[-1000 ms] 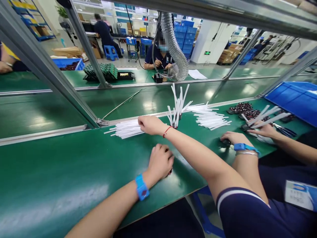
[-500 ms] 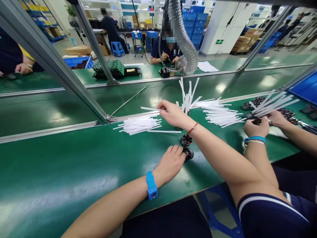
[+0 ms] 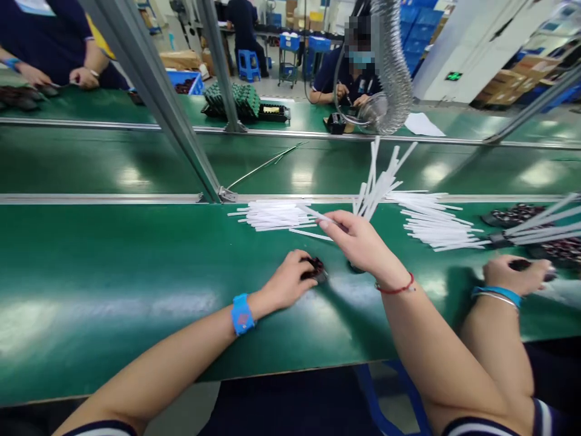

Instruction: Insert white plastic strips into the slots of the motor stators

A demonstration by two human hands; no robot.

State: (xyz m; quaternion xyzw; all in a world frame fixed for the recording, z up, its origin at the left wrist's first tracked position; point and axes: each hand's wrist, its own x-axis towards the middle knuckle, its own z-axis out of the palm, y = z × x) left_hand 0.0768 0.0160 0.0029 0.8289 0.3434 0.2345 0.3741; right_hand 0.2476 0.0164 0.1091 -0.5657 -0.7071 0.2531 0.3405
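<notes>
My left hand [image 3: 287,278], with a blue band on the wrist, has its fingers and thumb closed around a dark motor stator [image 3: 319,270] on the green table. My right hand [image 3: 356,239], with a red string at the wrist, pinches a thin white stick [image 3: 313,212] that points up and left. Beneath the right hand, another dark round part [image 3: 356,267] is mostly hidden. A pile of white sticks [image 3: 275,216] lies just beyond the hands. More white sticks stand fanned out in a bundle [image 3: 379,181] behind the right hand; their base is hidden.
Another heap of white sticks [image 3: 436,224] lies to the right. A co-worker's hand [image 3: 512,275] holds a dark part there, near trays of stators [image 3: 558,251]. A metal post [image 3: 158,103] and rail [image 3: 113,198] border the table's far side. People sit across the line.
The view has shifted. My right hand has come down and nearer with the white stick. My left hand has turned and now grips a stator, apart from the other round part.
</notes>
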